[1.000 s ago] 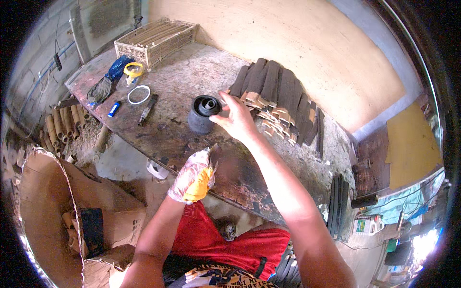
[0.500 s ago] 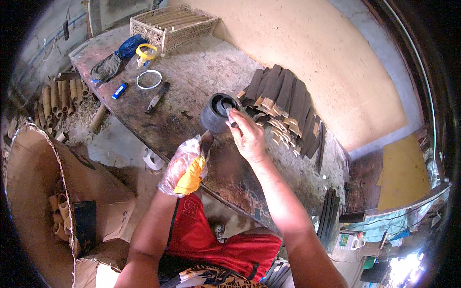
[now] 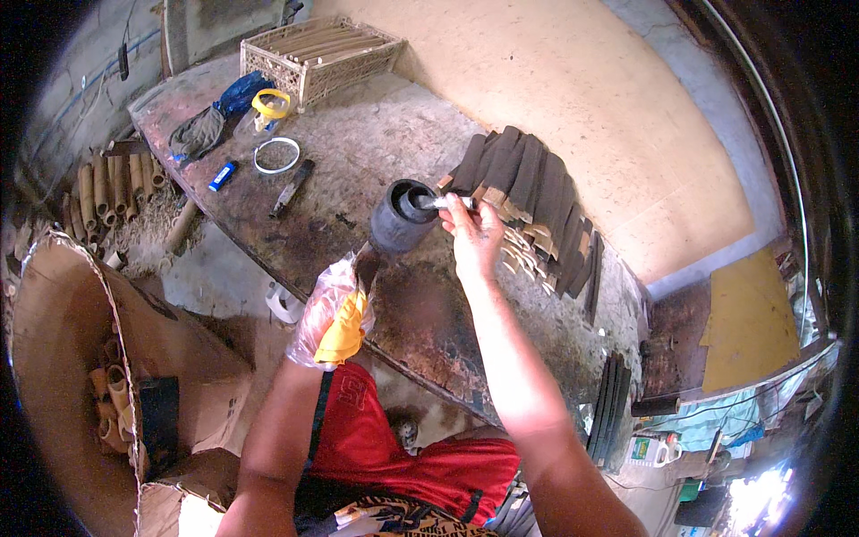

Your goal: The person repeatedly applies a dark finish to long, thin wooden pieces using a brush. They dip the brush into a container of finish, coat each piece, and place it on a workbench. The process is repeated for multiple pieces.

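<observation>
A black round pot (image 3: pixel 399 231) stands on the worktable, its mouth showing an inner ring. My right hand (image 3: pixel 474 237), bare, pinches the pale handle of a slim brush-like tool (image 3: pixel 437 202); its far end dips into the pot and is hidden there. My left hand (image 3: pixel 329 304) wears a clear plastic glove, with a yellow cloth (image 3: pixel 343 329) bunched at its palm. Its fingers are closed on a dark bamboo piece (image 3: pixel 366 266), which sticks up just below the pot. Whether that piece touches the pot I cannot tell.
Right of the pot lies a pile of blackened bamboo pieces (image 3: pixel 528 183) with pale ends. A woven crate (image 3: pixel 344 76), a yellow-rimmed jar (image 3: pixel 270 106), a white ring (image 3: pixel 277 155), a blue lighter (image 3: pixel 223 175) and a dark-bladed tool (image 3: pixel 292 188) sit further back. A cardboard box (image 3: pixel 170 367) stands left.
My right hand has shifted slightly right, and the tool's pale handle now shows, leaning toward the right. My left hand has drawn a little left and away from the pot with the bamboo piece.
</observation>
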Available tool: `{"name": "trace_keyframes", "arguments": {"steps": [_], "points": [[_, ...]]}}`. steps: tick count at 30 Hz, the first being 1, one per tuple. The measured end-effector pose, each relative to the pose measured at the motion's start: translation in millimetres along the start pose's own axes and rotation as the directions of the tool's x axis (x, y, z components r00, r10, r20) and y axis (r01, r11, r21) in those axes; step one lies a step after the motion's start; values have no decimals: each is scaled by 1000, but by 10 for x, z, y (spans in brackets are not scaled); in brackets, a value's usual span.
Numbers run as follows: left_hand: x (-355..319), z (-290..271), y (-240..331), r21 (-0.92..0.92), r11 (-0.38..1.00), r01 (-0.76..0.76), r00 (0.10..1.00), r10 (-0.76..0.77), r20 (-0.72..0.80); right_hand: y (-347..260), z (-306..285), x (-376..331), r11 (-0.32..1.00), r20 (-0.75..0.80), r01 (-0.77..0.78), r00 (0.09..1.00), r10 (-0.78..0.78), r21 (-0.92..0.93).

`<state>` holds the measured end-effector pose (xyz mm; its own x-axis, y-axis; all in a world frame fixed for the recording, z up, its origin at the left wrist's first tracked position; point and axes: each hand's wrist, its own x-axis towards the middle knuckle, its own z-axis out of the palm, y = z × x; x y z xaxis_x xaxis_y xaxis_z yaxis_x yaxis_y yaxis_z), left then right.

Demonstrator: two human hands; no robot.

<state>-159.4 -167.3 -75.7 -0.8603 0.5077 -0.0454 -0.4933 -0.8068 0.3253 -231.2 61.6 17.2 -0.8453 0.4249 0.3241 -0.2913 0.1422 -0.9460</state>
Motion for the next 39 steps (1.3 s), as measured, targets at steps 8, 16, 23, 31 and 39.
{"name": "trace_keyframes", "arguments": {"steps": [8,16,23,31,39], "points": [[39,23,-36,-19,1000,22,1000,-21,22,-1,-5,39,997,-30,27,999,-29,-66],[90,243,-2,45,998,-37,999,38,-32,-293,-322,-114,986,-186,123,977,-101,111],[289,552,-304,-109,990,89,994,-82,66,-559,-772,-648,858,-223,-207,913,342,470],[311,802,-718,-87,978,191,973,-177,147,-535,-974,-1006,915,-162,-197,950,267,353],[268,788,-851,-156,961,226,961,-194,196,-605,-1166,-1166,957,-114,-160,975,192,242]]}}
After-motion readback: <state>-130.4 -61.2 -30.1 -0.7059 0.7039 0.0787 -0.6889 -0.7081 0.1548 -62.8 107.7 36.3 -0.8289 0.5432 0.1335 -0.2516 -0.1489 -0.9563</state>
